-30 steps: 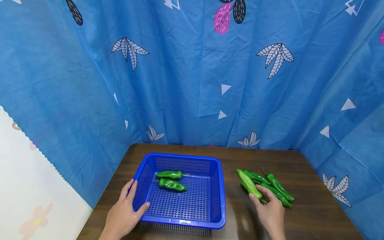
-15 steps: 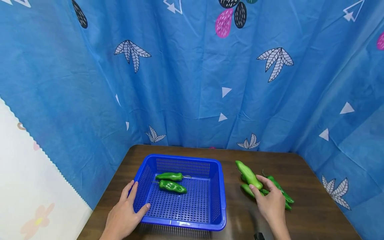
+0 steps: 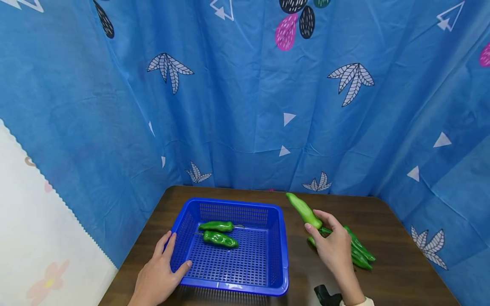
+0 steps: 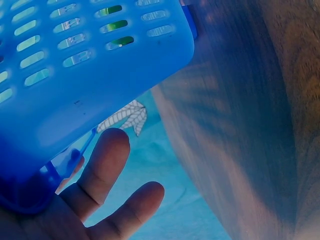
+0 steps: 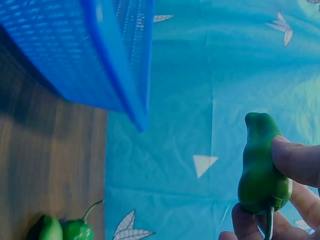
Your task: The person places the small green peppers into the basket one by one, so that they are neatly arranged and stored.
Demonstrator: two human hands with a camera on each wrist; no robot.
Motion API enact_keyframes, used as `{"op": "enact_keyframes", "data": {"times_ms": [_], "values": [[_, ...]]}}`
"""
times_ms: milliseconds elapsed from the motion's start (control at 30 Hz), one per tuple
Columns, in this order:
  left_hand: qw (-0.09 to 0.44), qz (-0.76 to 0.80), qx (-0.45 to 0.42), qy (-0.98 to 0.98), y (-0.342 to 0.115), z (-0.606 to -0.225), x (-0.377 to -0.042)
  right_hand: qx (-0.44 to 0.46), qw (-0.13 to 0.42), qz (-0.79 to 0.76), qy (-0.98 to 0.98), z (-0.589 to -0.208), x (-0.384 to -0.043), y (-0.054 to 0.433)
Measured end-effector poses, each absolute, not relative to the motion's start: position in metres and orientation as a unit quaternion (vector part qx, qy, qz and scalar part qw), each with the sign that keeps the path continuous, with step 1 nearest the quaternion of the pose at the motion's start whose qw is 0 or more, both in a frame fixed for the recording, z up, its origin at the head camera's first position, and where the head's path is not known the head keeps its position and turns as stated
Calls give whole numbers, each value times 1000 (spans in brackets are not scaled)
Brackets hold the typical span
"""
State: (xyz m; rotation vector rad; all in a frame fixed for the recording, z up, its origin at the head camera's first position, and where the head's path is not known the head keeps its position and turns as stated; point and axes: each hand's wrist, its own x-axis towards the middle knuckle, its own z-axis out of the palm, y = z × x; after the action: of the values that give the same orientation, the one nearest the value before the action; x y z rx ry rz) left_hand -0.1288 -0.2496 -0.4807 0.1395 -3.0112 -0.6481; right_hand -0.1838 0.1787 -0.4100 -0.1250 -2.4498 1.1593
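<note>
My left hand (image 3: 158,271) rests at the left front corner of the blue plastic basket (image 3: 284,259), thumb over the rim and fingers straight and spread. In the left wrist view two fingers (image 4: 106,160) stretch out beside the basket's perforated wall (image 4: 90,112). My right hand (image 3: 334,245) pinches a light green pepper (image 3: 303,209) near its stem end, its tip pointing away to the upper left. The right wrist view shows this pepper (image 5: 261,170) between thumb and fingers, stem downward. Two darker green peppers (image 3: 220,239) lie inside the basket.
Several green peppers (image 3: 360,245) lie on the brown wooden table (image 3: 405,272) at the right, partly behind my right hand. A black object (image 3: 325,296) is by the right wrist. A patterned blue curtain (image 3: 237,106) hangs behind the table.
My right hand has lifted the light green pepper from the pile and moved it up and left towards the basket. The left hand stays at the basket corner.
</note>
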Motion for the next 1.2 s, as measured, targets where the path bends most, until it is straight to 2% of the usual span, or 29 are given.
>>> {"op": "enact_keyframes", "data": {"times_ms": [433,800,1200], "values": [[20,-210,50,-976,-249,-480,-129,16,217,445,-869,-392,-193,146],[19,-207,53,-977,-249,-481,-128,49,160,508,-845,-377,-209,111],[25,-203,54,-977,-250,-479,-128,64,117,541,-830,-384,-218,78]]}}
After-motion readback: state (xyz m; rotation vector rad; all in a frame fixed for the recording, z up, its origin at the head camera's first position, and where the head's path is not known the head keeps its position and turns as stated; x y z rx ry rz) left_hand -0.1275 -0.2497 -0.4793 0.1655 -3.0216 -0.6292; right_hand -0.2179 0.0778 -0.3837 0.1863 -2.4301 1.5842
